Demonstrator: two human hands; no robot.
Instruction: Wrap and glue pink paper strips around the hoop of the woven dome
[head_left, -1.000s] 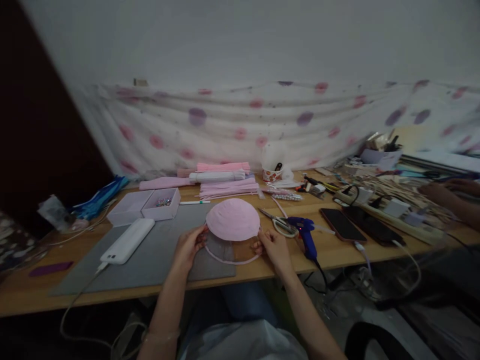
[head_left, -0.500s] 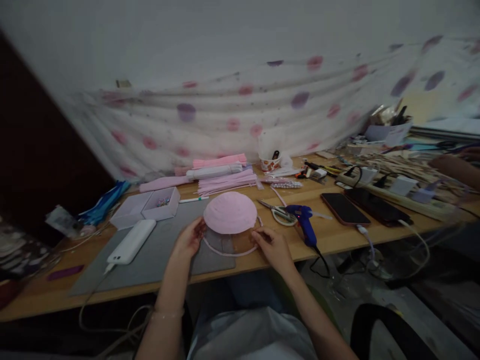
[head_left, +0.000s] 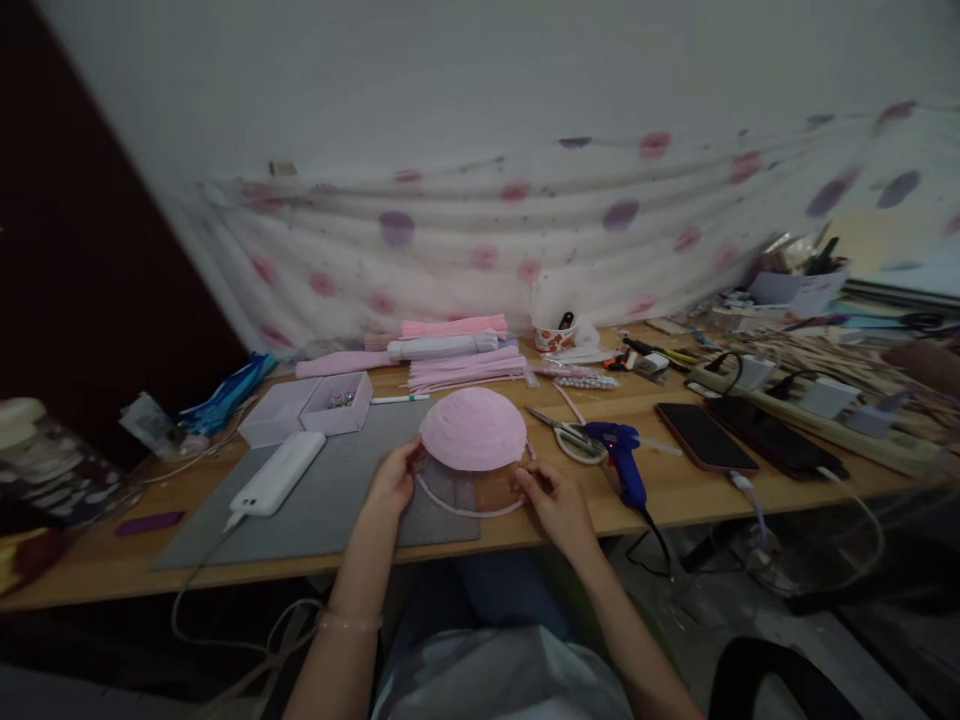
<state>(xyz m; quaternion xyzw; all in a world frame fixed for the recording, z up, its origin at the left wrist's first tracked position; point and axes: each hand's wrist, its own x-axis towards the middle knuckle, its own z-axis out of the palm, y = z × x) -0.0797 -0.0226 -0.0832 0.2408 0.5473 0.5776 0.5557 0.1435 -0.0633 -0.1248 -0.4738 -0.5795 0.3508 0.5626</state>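
Observation:
In front of me is a pale pink dome-shaped piece (head_left: 474, 428) with fine ridges, its rounded side up. A thin pink strip (head_left: 465, 513) curves in a loop below its near edge. My left hand (head_left: 394, 478) is closed at the dome's left edge, where the strip also meets it; its fingertips are partly hidden. With thumb and fingers, my right hand (head_left: 553, 503) pinches the strip at the right, just below the dome. Scissors (head_left: 576, 440) and a blue glue gun (head_left: 619, 460) lie to the right of that hand.
A grey mat (head_left: 337, 530) covers part of the wooden table. On it are a white power bank (head_left: 279, 475) and a box with beads (head_left: 337, 405). Pink strip bundles (head_left: 465, 368) lie behind. Phones (head_left: 705, 437) and a power strip (head_left: 810, 415) are at right, near another person's hand (head_left: 926, 362).
The view has shifted slightly, so everything appears farther right. Both hands keep nearly the same hold on the dome and strip.

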